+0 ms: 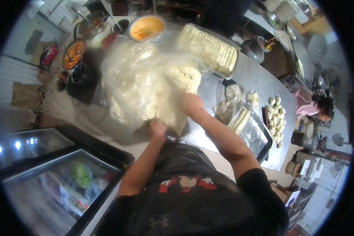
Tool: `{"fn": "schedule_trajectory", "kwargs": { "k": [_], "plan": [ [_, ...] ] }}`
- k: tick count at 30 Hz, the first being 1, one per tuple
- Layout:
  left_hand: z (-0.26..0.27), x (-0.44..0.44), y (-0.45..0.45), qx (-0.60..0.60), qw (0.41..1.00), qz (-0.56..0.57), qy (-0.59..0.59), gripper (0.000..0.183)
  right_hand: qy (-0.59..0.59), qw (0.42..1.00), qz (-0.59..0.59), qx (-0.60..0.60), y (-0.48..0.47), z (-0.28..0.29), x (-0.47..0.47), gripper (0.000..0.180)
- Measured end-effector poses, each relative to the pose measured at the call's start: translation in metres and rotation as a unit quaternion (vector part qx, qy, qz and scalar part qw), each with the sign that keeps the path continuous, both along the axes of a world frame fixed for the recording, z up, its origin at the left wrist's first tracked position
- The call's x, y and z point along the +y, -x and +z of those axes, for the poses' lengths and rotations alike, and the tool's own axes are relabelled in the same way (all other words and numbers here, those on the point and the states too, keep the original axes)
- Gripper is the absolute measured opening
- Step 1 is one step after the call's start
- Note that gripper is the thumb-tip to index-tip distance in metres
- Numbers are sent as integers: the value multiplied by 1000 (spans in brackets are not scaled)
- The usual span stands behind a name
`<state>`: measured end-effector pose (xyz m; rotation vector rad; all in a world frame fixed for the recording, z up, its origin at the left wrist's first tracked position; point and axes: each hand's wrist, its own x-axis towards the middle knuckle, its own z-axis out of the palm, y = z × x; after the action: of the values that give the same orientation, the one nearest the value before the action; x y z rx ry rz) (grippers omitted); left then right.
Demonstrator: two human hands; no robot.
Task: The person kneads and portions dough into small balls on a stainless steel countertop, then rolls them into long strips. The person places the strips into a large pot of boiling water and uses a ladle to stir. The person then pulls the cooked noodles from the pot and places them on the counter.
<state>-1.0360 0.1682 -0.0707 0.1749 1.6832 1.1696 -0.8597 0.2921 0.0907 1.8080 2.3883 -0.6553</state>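
A very large mass of pale dough, partly covered by clear plastic film, lies on the metal worktable in front of me. My right hand is closed at the dough's right part, near its bare, uncovered surface; a blurred, greyish shape beside it may be a blade, but I cannot tell. My left hand is at the near edge of the dough and film, its fingers curled, seemingly gripping that edge. What exactly lies within either fist is hidden.
Behind the dough stand a tray of dough strips and an orange-coated bowl. Small dough pieces and a film-covered black tray lie right. A pan of orange food is left, a glass-topped freezer near left. Another person is far right.
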Motion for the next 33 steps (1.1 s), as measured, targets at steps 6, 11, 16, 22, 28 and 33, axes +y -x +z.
{"fn": "schedule_trajectory", "kwargs": {
  "k": [6, 11, 16, 22, 28, 33],
  "plan": [
    [-21, -6, 5, -69, 994, -63, -58, 16, 20, 996, 58, -63, 25, 1, 32, 31],
    [5, -8, -1, -8, 991, -131, -41, 43, 66, 994, 58, -68, 38, 20, 52, 29],
    [-18, -10, -2, -11, 988, -146, -55, 69, 71, 995, -57, -52, 31, -16, 31, 23],
    [-31, 10, 4, -11, 992, -100, -70, 40, 88, 986, 119, -73, 14, -22, 62, 25],
    [30, 18, -3, 10, 995, -93, 38, 54, 121, 982, 135, -57, -6, -53, 65, 21],
    [57, 21, -2, 37, 988, -119, 91, 40, 84, 996, -19, 12, -19, -70, 12, 24]
  ]
}}
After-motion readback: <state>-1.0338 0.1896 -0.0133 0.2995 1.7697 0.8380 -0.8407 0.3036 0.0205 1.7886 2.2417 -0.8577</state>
